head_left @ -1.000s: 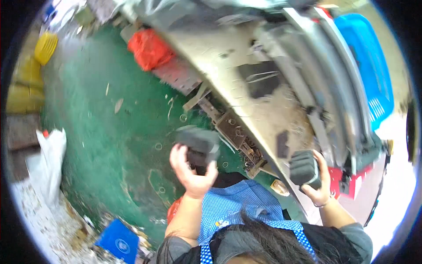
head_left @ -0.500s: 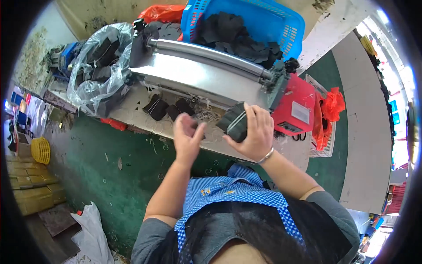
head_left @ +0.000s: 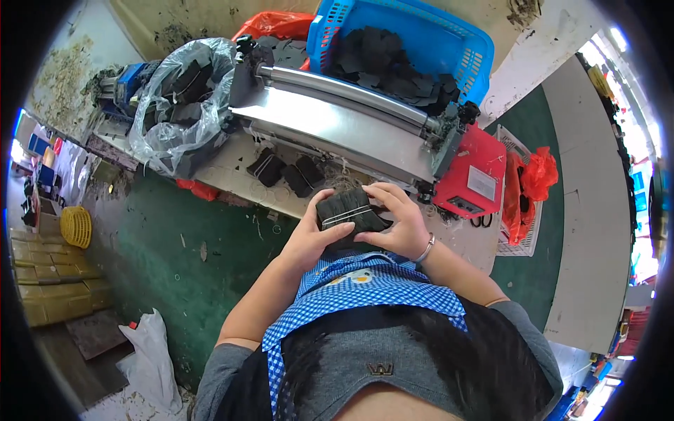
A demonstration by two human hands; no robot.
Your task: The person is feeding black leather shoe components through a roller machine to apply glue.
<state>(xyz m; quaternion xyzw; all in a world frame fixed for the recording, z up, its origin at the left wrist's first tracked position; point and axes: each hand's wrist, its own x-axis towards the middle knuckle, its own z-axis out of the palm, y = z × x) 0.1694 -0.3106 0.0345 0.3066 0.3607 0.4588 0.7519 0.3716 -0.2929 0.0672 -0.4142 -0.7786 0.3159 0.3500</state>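
Observation:
A thick bundle of black sheet pieces [head_left: 345,210], bound with pale bands, sits between my two hands at the bench's near edge. My left hand [head_left: 314,228] closes on its left side, thumb along the front. From the right, my right hand [head_left: 399,219] grips the other end, with a silver bangle at the wrist. Two more banded black bundles, a left one [head_left: 266,168] and a right one [head_left: 303,175], lie on the bench just beyond. Loose pale bands [head_left: 344,181] are heaped beside them, partly hidden by the bundle I hold.
A metal roller machine [head_left: 337,119] with a red housing [head_left: 472,174] spans the bench. Behind it stands a blue basket [head_left: 481,59] of black pieces. A clear plastic bag [head_left: 151,140] of bundles is at the left; a white crate [head_left: 528,242] with red bags stands right.
The banded bundle has come nearer to me and to the left in my right hand. My left hand, free before, has closed on it too.

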